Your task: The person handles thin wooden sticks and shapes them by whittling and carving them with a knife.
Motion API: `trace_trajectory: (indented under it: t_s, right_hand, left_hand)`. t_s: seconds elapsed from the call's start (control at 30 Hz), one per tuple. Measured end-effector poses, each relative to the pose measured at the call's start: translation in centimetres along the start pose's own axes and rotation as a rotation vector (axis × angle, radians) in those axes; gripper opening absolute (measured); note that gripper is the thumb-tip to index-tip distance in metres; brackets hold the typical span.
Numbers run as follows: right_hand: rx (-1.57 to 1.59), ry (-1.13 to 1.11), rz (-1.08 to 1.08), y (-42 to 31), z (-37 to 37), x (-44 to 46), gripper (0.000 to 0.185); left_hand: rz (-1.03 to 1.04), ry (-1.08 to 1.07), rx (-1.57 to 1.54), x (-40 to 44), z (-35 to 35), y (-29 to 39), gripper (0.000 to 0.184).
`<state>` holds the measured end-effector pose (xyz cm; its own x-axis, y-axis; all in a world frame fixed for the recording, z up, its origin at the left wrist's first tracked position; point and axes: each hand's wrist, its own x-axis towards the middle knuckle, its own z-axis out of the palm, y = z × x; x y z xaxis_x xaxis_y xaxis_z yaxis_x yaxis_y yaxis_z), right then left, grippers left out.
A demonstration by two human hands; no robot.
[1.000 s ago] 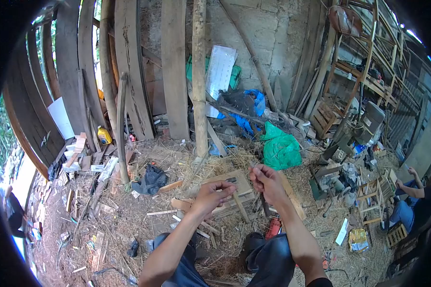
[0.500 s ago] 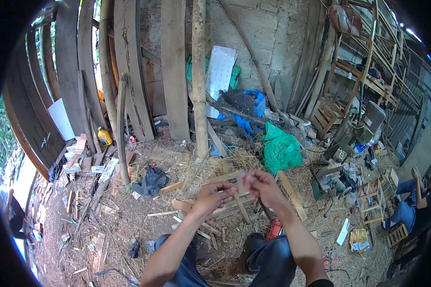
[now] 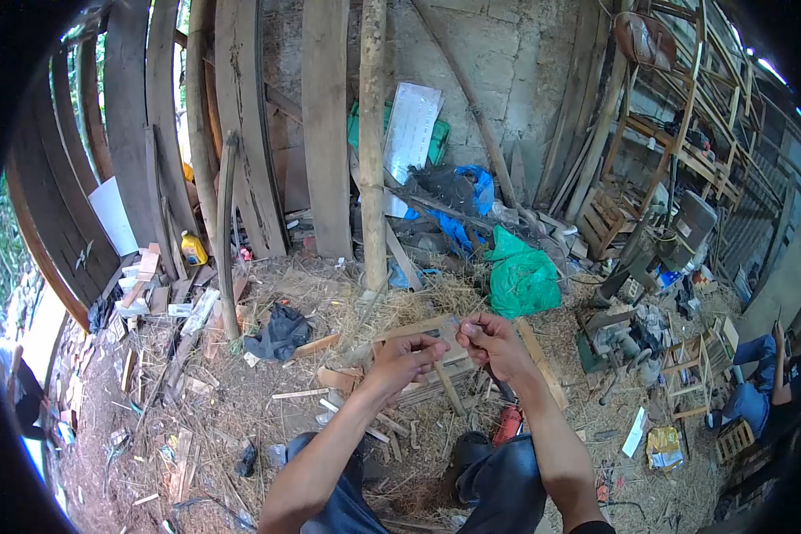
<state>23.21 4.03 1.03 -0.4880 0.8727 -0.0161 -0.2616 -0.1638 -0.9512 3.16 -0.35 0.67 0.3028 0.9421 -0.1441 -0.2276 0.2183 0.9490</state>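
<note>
My left hand point(image 3: 407, 362) is in front of me with thumb and fingers pinched together; what it pinches is too small to make out. Close beside it on the right, my right hand point(image 3: 493, 345) is also closed in a pinch. A small, pale, translucent piece point(image 3: 450, 330) shows at its fingertips, too blurred to name. Below the hands, a hammer-like wooden handle point(image 3: 449, 389) slants over flat boards point(image 3: 429, 386) on the ground. A red cylinder point(image 3: 508, 424) lies near my right knee.
A wooden post point(image 3: 373, 151) stands ahead, with a green sack point(image 3: 522, 274) to its right. A black plastic bag point(image 3: 280, 332) lies left. At the right edge sits another person point(image 3: 756, 392), near a small wooden frame point(image 3: 686, 377). Another person point(image 3: 27, 392) is partly visible far left.
My right hand moved left towards my left hand, then slightly right again, still pinched. My left hand shifted slightly right. The person at the right moved an arm.
</note>
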Motion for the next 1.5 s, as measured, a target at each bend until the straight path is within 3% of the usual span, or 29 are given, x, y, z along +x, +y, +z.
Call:
trace_trajectory:
  t_s: [0.2, 0.27, 0.33, 0.37, 0.43, 0.5, 0.7, 0.77, 0.97, 1.13, 1.23, 1.3, 1.4, 1.5]
  right_hand:
    - [-0.106, 0.062, -0.092, 0.0, -0.9, 0.5, 0.011]
    - [0.02, 0.357, -0.216, -0.3, -3.6, 0.8, 0.01]
    - [0.084, 0.421, -0.274, -1.1, -6.8, 0.2, 0.011]
    - [0.157, 0.482, -0.333, -1.0, -7.9, 0.2, 0.014]
    - [0.108, 0.463, -0.289, 0.3, -7.0, 0.0, 0.015]
    - [0.059, 0.454, -0.251, 0.4, -4.6, -0.2, 0.016]
    - [0.055, 0.149, -0.159, 1.1, 1.2, 0.0, 0.021]
    - [-0.095, 0.253, -0.23, 1.4, -0.4, 1.0, 0.021]
    - [0.143, 0.413, -0.313, 1.0, -4.3, 0.8, 0.023]
    - [0.069, 0.29, -0.209, 0.7, 0.1, 0.1, 0.022]
    - [-0.011, 0.124, -0.119, 1.7, 1.1, 0.9, 0.021]
    - [-0.03, 0.133, -0.14, 1.9, 0.2, 1.5, 0.021]
    - [0.093, 0.339, -0.311, 1.0, -2.4, 1.9, 0.021]
    - [0.109, 0.429, -0.263, 0.6, -2.9, 1.4, 0.02]
  left_hand:
    - [0.009, -0.008, 0.026, 0.0, 0.3, 0.1, 0.021]
    - [-0.027, 0.019, 0.064, -1.1, 0.5, 0.3, 0.02]
    - [-0.056, 0.043, 0.104, -1.3, 0.3, 0.0, 0.019]
    - [0.038, 0.062, 0.095, -1.0, -0.3, -0.5, 0.018]
    - [0.133, 0.086, 0.088, -0.5, -1.2, -0.9, 0.018]
    - [0.336, 0.206, 0.43, 0.0, -1.5, -0.7, 0.014]
    - [0.475, 0.226, 0.56, 0.2, -0.3, -1.3, 0.017]
    - [0.461, 0.214, 0.555, 0.3, -0.8, -1.3, 0.018]
    - [0.447, 0.241, 0.718, -0.5, -2.3, -0.3, 0.016]
    - [0.395, 0.268, 0.669, -0.1, -1.9, -0.3, 0.016]
    - [0.494, 0.251, 0.632, 0.7, -1.2, -1.2, 0.016]
    - [0.52, 0.25, 0.606, 1.0, -1.0, -1.3, 0.015]
    - [0.477, 0.268, 0.675, 0.5, -0.9, -0.8, 0.014]
    - [0.517, 0.294, 0.763, 0.0, -0.8, -0.3, 0.014]
